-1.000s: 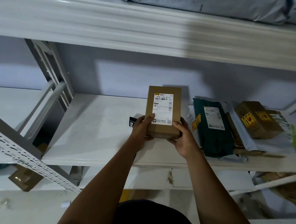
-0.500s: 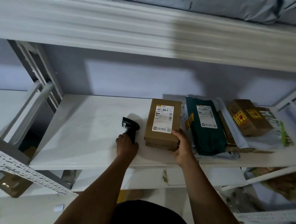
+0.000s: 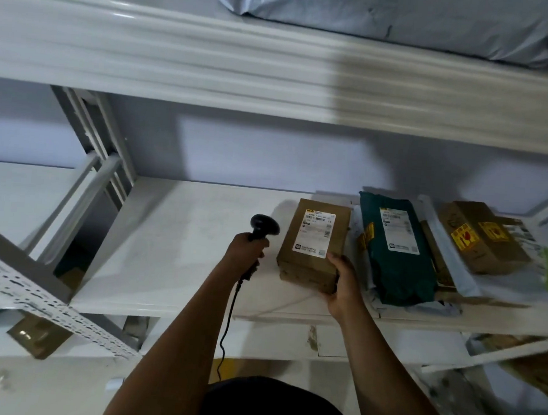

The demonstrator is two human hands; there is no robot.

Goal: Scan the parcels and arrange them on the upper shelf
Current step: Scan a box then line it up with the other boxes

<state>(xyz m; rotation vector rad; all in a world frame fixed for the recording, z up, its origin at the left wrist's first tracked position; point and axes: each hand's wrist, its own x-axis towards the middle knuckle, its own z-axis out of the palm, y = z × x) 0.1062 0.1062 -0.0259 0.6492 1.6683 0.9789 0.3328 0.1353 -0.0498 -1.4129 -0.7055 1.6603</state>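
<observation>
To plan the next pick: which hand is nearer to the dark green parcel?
Right. The right hand grips the brown box at its near corner, just left of the dark green parcel. The left hand holds the scanner further left, beyond the box.

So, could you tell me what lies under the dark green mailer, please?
Beneath the green mailer, pale plastic mailers poke out on the shelf; how many, and their labels, are covered.

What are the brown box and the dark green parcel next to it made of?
Box: brown cardboard, matte, judging by its stiff flat faces and sharp edges; its white label looks like paper. Green parcel: probably a plastic film mailer, faintly shiny, wrinkled and soft-looking.
</observation>
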